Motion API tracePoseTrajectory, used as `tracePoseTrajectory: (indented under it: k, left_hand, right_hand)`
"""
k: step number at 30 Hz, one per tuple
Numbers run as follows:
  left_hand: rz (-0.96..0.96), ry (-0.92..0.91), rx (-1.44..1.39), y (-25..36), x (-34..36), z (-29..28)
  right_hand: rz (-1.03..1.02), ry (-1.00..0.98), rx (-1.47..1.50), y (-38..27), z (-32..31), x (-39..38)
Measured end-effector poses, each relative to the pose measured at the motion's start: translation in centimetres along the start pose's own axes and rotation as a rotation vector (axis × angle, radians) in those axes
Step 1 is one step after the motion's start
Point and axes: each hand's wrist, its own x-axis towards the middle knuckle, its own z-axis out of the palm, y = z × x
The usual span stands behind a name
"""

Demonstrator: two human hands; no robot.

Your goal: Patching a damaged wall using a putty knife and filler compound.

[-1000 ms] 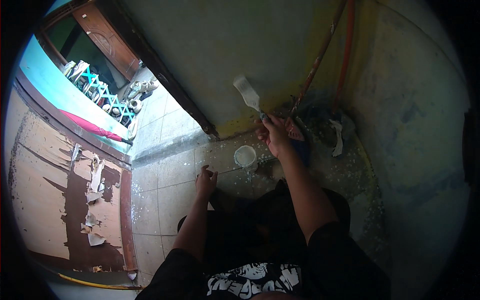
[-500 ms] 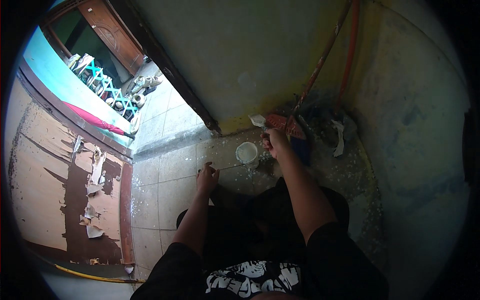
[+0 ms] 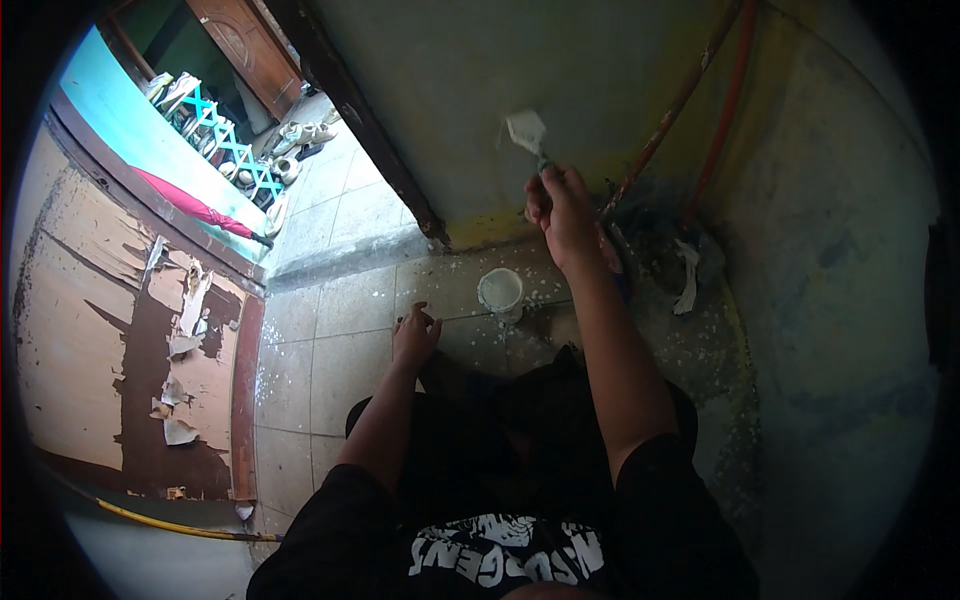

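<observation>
My right hand (image 3: 562, 215) is closed round the handle of a paintbrush (image 3: 525, 131), whose broad white head points up and away from me. The head is in front of the greenish wall (image 3: 440, 110); whether it touches the surface I cannot tell. Below it on the tiles stands a small white tub (image 3: 501, 290) with pale, whitish contents. My left hand (image 3: 415, 335) hovers left of the tub with fingers loosely bent and apart, holding nothing.
White spots speckle the tiled floor (image 3: 345, 370). A pole (image 3: 672, 112) and an orange pipe (image 3: 722, 120) lean in the right corner, near torn white scrap (image 3: 687, 277). A peeling board (image 3: 80, 370), a pink umbrella (image 3: 190, 202) and a shoe rack (image 3: 215, 132) are at left.
My right hand has lifted the paintbrush from low by the floor to higher in front of the wall. My left hand stays nearly where it was. The view has shifted slightly.
</observation>
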Motion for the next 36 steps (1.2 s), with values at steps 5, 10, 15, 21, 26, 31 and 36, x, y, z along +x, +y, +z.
tracePoseTrajectory:
  k: [5, 10, 15, 21, 26, 31, 36]
  left_hand:
    - [-0.026, 0.003, -0.034, -0.7, -0.1, -0.1]
    - [-0.029, -0.033, -0.031, 0.0, 0.2, 0.1]
    - [-0.031, -0.052, 0.005, -0.3, 0.0, -0.1]
    - [-0.071, -0.058, -0.035, 0.1, -0.1, -0.6]
    - [-0.055, -0.049, -0.03, 0.3, 0.0, -0.5]
    - [-0.048, -0.03, -0.092, 0.0, 0.1, -0.3]
    - [-0.041, 0.0, -0.107, -0.7, 0.0, -0.1]
  right_hand:
    - [-0.078, -0.073, -0.104, -2.4, 3.6, -1.6]
    - [0.007, -0.017, -0.197, 1.6, -1.6, 0.1]
    - [0.322, 0.218, -0.461, 6.9, -6.9, 0.0]
    - [0.606, 0.312, -0.516, 8.4, -8.1, -0.7]
    - [0.71, 0.263, -0.545, 9.6, -9.3, -0.3]
    - [0.666, 0.161, -0.361, 9.3, -8.6, 0.5]
    - [0.3, 0.035, -0.288, 5.5, -3.6, 0.5]
